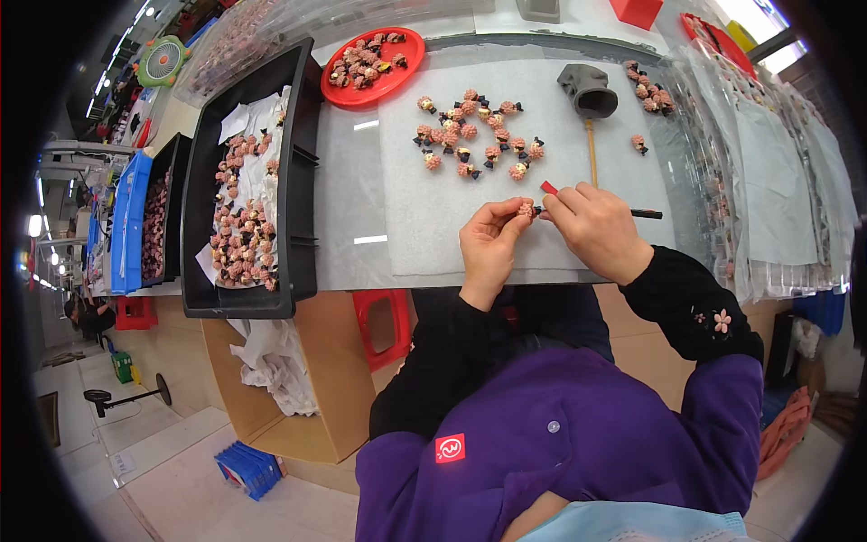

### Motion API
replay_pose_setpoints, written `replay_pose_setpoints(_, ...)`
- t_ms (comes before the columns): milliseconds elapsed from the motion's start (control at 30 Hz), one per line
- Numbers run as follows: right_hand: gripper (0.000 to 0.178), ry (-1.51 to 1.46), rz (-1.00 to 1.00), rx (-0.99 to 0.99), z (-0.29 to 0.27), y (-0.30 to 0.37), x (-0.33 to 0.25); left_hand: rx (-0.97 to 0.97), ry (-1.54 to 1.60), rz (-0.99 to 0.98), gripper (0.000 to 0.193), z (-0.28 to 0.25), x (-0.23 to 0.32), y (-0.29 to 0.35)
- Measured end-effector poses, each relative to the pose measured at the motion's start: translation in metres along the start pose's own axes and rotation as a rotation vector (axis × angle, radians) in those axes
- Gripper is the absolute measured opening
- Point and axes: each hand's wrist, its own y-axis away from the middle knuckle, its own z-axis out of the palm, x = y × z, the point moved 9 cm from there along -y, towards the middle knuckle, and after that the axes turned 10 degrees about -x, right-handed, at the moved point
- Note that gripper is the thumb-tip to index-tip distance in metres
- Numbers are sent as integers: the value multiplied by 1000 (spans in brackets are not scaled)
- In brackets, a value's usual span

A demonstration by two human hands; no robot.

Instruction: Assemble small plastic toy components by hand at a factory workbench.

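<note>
Figurine point(526, 209), knobbly pink, sits pinched in left hand point(489, 242), right hand point(598, 228) clasping slender rod point(647, 214).

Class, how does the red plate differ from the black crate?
The red plate is round, whereas the black crate is rectangular. The plate is small and shallow; the crate is larger, with tall walls. The plate shows bare red around its pink-topped figurines, while the crate has white sheets inside. Both hold many such figurines.
</note>
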Motion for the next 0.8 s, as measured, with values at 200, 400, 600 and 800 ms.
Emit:
replay_pose_setpoints(200, 14, -6, -33, -9, 1, -1, -1, -13, -7, 3, 17, 1, 0, 0)
replay_pose_setpoints(400, 14, -30, -66, 3, -1, 0, -2, -7, 6, 3, 17, 0, 0, -1)
replay_pose_setpoints(600, 15, -15, 3, 7, 0, 1, 1, -12, 10, 15, 17, 0, 0, 0)
replay_pose_setpoints(800, 14, -26, -22, -8, 0, -1, 0, -11, -6, 19, 17, -1, 0, -1)
